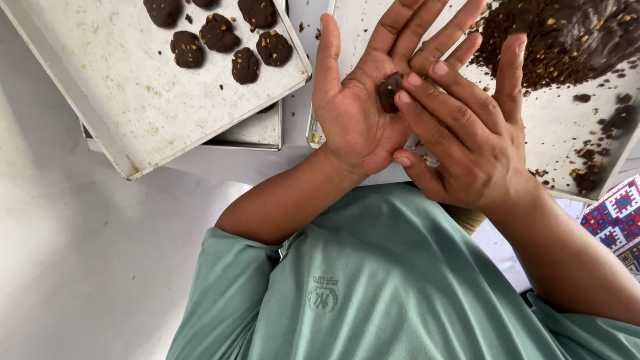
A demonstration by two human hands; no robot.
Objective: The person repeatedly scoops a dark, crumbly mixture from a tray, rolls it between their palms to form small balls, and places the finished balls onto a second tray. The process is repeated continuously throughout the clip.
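The small dough piece point(389, 91) in the palm is dark chocolate brown, almost black. The big dough mound point(567, 37) is the same deep brown, flecked with pale tan nut bits. The shaped dough balls point(220, 33) match it, brown with light specks. The baking tray point(143, 100) under them is dull off-white, mottled with faint yellowish stains and brown crumbs. The other tray point(567, 140) is pale grey-white, smeared brown. The shirt point(373, 280) is soft sage green with a small darker green emblem. The tabletop point(80, 267) is plain light grey. A cloth point(617, 223) shows a geometric pattern in red, blue, white and yellow.

baking kitchen, metal trays point(167, 127) of shaped cookies point(220, 33), chocolate dough heap point(567, 37)
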